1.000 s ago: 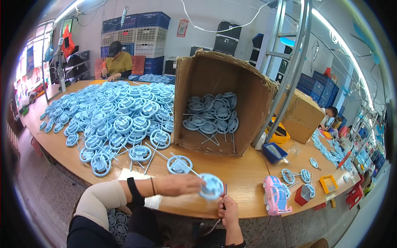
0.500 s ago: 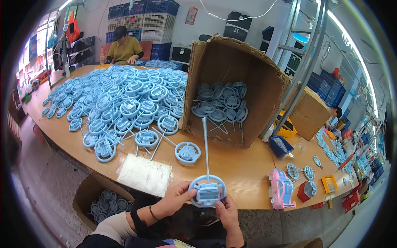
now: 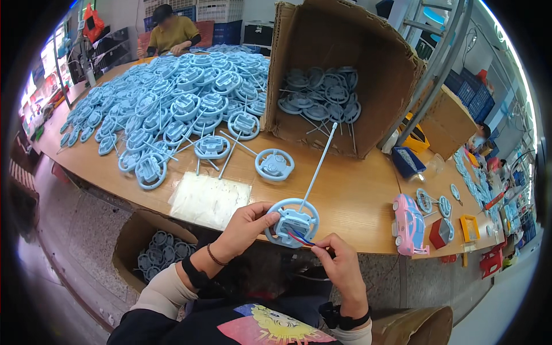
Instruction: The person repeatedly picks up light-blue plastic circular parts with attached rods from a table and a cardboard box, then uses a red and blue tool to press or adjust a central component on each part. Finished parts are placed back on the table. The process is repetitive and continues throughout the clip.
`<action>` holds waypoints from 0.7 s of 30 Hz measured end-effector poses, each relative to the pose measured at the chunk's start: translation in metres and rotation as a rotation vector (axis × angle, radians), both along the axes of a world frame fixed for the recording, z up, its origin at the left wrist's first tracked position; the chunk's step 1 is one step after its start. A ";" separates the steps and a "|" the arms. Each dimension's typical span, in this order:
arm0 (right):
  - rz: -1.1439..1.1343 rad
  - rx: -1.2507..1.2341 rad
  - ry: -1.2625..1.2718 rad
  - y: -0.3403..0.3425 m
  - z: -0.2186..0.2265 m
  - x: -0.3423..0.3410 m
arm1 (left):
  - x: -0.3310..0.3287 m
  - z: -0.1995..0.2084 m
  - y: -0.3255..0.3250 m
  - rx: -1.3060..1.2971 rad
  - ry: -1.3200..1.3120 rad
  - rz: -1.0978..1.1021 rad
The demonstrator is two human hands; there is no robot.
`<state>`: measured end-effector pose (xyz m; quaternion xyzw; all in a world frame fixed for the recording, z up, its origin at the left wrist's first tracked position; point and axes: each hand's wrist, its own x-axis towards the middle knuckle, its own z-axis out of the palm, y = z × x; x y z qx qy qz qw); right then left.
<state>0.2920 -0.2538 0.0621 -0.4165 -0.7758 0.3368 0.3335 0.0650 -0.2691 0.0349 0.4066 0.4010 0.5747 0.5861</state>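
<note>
My left hand (image 3: 244,229) grips the rim of a light blue toy steering wheel (image 3: 294,221) held over the table's near edge. A long blue antenna rod rises from the wheel toward the cardboard box. My right hand (image 3: 339,265) pinches the red and blue wires (image 3: 302,238) that hang from the wheel's underside. A single loose wheel (image 3: 274,165) lies on the wooden table (image 3: 351,195) just beyond my hands.
A big heap of blue wheels (image 3: 172,98) covers the table's left half. A tipped cardboard box (image 3: 339,75) holds more. A clear plastic sheet (image 3: 208,198), a pink toy car (image 3: 407,224) and a floor box of wheels (image 3: 158,253) are near. A person (image 3: 169,31) sits far back.
The wheel has come closer to my body and tilted. My right hand has moved from under the wheel to pinching its wires.
</note>
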 end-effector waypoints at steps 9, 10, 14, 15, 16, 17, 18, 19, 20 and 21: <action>0.094 0.016 0.036 0.006 -0.009 0.005 | 0.001 -0.008 0.000 -0.067 -0.051 -0.060; 0.097 -0.002 0.051 0.005 -0.010 0.005 | 0.002 -0.009 0.000 -0.083 -0.080 -0.052; 0.103 0.019 0.071 0.000 -0.014 0.006 | 0.004 -0.014 -0.002 -0.096 -0.132 -0.064; 0.101 0.046 0.067 0.000 -0.014 0.006 | 0.003 -0.016 -0.003 -0.089 -0.128 -0.080; 0.106 0.046 0.074 -0.001 -0.015 0.006 | 0.003 -0.018 -0.005 -0.109 -0.153 -0.123; 0.110 0.047 0.080 -0.001 -0.016 0.006 | 0.003 -0.020 -0.007 -0.129 -0.177 -0.165; 0.119 0.050 0.084 0.000 -0.016 0.006 | 0.003 -0.021 -0.009 -0.147 -0.204 -0.204; 0.120 0.058 0.080 -0.001 -0.017 0.006 | 0.006 -0.021 -0.010 -0.183 -0.252 -0.213; 0.122 0.066 0.076 -0.001 -0.019 0.005 | 0.009 -0.020 -0.010 -0.219 -0.300 -0.220; 0.127 0.076 0.071 -0.001 -0.019 0.005 | 0.011 -0.019 -0.010 -0.254 -0.349 -0.226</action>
